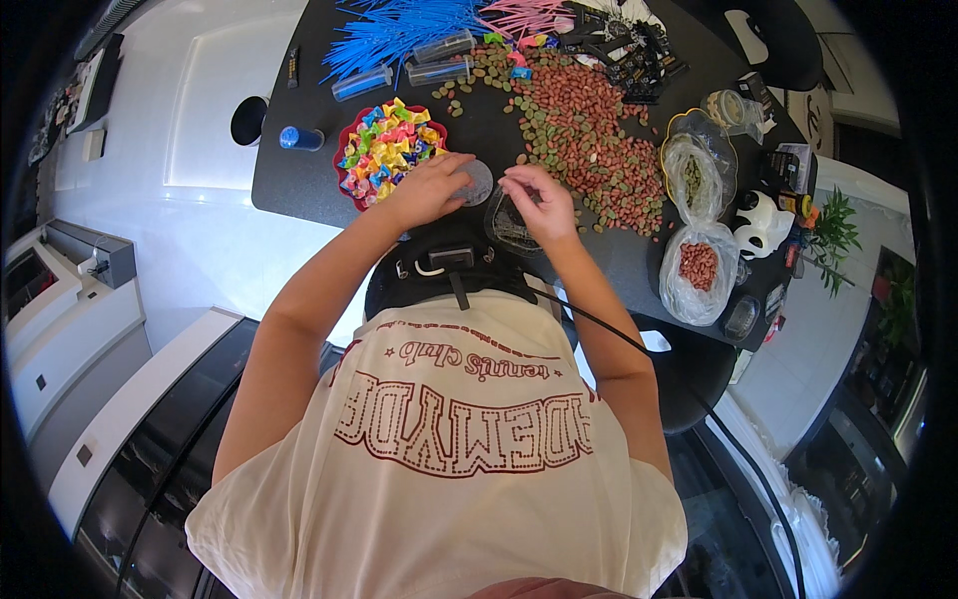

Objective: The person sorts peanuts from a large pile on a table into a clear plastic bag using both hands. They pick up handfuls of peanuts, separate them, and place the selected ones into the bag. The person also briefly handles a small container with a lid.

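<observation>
My left hand (pixel 430 192) is at the near table edge, its fingers and thumb curved about the left side of a clear round plastic container (pixel 477 184). To its right, my right hand (pixel 540 204) is raised with thumb and fingertips close together; whether something small is between them is too fine to tell. Beneath and beside the right hand sits a clear plastic tray (pixel 509 228), partly hidden by it. A red scalloped bowl (pixel 350 196) of bright wrapped candies (pixel 389 146) stands just left of my left hand. Past the right hand spreads a heap of reddish peanuts (pixel 599 142) mixed with green beans (pixel 535 135).
Blue sticks (pixel 404 34), pink sticks (pixel 528 15), clear tubes (pixel 441 71) and black packets (pixel 636 67) lie at the far side. A blue-filled tube (pixel 301 138) is at left. Bagged peanuts (pixel 697 267), a gold-rimmed dish (pixel 671 123) and a panda figure (pixel 760 224) stand right. A black cable (pixel 599 320) crosses my right arm.
</observation>
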The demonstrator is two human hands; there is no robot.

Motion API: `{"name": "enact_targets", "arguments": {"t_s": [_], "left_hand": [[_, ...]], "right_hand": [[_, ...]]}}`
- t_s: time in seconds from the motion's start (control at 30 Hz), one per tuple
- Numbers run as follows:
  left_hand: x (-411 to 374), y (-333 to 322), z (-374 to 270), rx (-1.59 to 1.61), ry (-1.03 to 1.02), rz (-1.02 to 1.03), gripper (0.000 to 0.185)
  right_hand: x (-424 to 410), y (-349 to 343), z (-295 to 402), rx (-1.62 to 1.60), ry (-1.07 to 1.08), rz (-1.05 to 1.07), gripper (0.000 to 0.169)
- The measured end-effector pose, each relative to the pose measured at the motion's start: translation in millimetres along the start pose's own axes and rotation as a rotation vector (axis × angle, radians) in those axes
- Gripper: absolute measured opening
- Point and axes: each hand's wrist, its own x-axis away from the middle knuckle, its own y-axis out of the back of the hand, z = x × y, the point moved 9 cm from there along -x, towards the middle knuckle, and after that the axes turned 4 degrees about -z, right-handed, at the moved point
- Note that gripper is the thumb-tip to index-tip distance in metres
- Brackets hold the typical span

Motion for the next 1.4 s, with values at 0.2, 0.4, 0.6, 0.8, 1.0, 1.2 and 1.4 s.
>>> {"name": "enact_targets", "arguments": {"t_s": [0.2,0.4,0.6,0.8,1.0,1.2,1.4], "left_hand": [[-1,1,-1,0.0,0.008,-0.032,0.03],[-1,3,-4,0.015,0.0,-0.037,0.029],[0,-1,0,0.027,0.027,-0.016,0.029],[0,3,-2,0.015,-0.003,-0.056,0.029],[-5,3,-6,0.0,-0.017,-0.071,0.025],[-9,1,-8,-0.013,-0.042,-0.075,0.017],[-11,-6,-3,-0.101,-0.004,-0.094,0.012]], "right_hand": [[2,-24,11,0.302,0.106,0.146,0.013],[7,-36,12,0.494,0.263,0.202,0.011],[8,-41,6,0.606,0.348,0.177,0.01],[9,-50,0,0.754,0.341,0.252,0.009],[11,-42,-2,0.739,0.33,0.231,0.01],[20,12,-36,0.817,0.035,0.21,0.013],[64,0,-90,0.98,0.016,0.444,0.016]]}}
